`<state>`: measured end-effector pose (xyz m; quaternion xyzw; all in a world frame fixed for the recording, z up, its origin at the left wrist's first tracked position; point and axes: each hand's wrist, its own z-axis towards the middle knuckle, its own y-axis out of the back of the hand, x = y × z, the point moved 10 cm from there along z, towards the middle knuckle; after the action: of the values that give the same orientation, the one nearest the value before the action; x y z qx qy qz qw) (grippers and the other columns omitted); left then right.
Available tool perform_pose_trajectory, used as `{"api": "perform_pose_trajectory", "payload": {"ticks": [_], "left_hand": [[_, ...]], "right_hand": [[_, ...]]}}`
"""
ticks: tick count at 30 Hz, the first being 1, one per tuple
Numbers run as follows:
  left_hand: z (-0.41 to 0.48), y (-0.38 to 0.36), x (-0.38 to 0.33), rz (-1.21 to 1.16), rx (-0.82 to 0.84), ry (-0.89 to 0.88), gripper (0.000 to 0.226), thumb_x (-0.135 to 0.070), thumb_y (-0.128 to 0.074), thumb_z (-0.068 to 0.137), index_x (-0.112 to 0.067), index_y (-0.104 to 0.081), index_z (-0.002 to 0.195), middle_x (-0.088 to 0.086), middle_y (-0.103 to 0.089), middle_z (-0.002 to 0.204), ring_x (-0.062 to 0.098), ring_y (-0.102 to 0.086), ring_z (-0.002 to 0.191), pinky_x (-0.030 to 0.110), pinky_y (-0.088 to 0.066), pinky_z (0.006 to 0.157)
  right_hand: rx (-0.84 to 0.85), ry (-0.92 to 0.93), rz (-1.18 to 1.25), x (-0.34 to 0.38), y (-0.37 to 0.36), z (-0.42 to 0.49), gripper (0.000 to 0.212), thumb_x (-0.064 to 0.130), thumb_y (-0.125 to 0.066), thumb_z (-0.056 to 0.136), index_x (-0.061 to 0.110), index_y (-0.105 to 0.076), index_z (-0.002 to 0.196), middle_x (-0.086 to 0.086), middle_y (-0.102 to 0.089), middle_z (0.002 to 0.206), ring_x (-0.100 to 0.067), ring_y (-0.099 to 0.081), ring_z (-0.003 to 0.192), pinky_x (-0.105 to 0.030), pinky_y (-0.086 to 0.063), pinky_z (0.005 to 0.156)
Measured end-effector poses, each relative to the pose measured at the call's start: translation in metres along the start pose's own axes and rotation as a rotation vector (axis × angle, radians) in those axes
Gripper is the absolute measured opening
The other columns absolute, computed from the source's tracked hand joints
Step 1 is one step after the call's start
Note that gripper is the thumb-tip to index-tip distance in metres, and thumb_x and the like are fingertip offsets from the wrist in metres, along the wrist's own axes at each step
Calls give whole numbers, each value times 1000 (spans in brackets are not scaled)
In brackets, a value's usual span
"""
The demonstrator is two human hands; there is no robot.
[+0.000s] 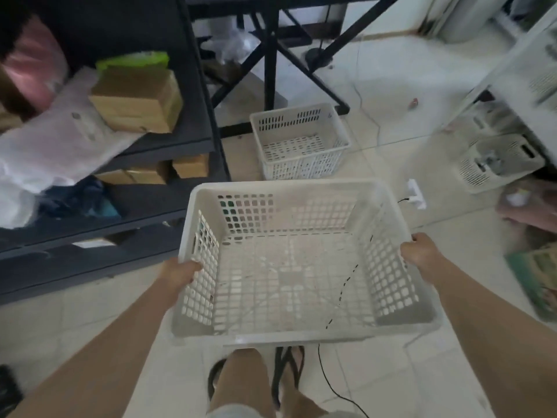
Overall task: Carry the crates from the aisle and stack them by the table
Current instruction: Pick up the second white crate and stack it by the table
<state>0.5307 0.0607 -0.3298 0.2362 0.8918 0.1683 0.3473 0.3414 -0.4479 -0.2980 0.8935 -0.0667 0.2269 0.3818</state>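
A large white plastic lattice crate [289, 263] is held level above the pale tiled floor [407, 372], in front of the person's legs. Its walls and base are pierced with square openings, its rim is broad and smooth, and nothing is seen inside it. The left hand [180, 274] is closed around the left rim, with fingers curled through the wall openings; the right hand [419, 251] is clamped over the right rim. A thin black cable [328, 384] trails over the tiles below.

Farther ahead, a smaller white slotted plastic crate [300, 140] stands on the floor by the black metal table frame [271, 55], also with nothing in it. To the left, a dark shelving unit [168, 206] carries brown cardboard boxes [137, 101] and white plastic bags [60, 143]. To the right, a grey perforated basket [500, 161] sits under white shelving; its contents are too blurred to identify.
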Motion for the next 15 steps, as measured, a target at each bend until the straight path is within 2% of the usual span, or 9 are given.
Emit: {"api": "perform_pose_trajectory", "payload": {"ticks": [2,4,6,9,12,15], "left_hand": [[5,-34,-42,-1,34,-40,12,-4,-63,82,-2,-52,86,8,-46,62,19,-42,57,26,-34,54],[16,-61,-78,-9,65,-58,10,-2,-62,81,-1,-55,89,8,-48,64,19,-44,59,25,-36,55],[34,-85,-113,12,104,-56,8,-4,-63,81,1,-56,80,9,-47,64,20,-45,61,26,-37,59],[71,-109,-171,46,88,-53,24,-7,-64,80,-5,-49,61,11,-47,61,24,-46,60,29,-37,62],[113,-126,-236,49,59,-72,21,-10,-65,80,-3,-50,67,11,-48,63,21,-46,59,28,-37,64],[145,-140,-303,43,50,-89,15,-12,-62,83,-3,-50,80,9,-49,68,19,-46,61,25,-34,54]], "right_hand": [[-63,-9,33,6,35,26,28,-3,-46,83,-10,-58,107,-17,-57,92,-28,-52,70,-30,-41,58],[-130,2,51,20,63,50,31,0,-47,84,-8,-56,112,-17,-56,94,-29,-53,73,-30,-41,60],[-178,30,93,44,84,78,34,0,-47,84,-5,-53,117,-15,-55,90,-24,-50,63,-25,-38,54],[-206,53,107,91,103,127,34,2,-48,84,-4,-52,118,-10,-51,74,-20,-46,56,-24,-35,47],[-207,52,113,138,112,177,35,3,-49,85,-4,-49,119,-16,-55,91,-23,-49,61,-31,-42,58],[-204,44,149,186,118,228,39,0,-47,87,-4,-44,126,-17,-51,104,-32,-54,82,-38,-45,70]]}}
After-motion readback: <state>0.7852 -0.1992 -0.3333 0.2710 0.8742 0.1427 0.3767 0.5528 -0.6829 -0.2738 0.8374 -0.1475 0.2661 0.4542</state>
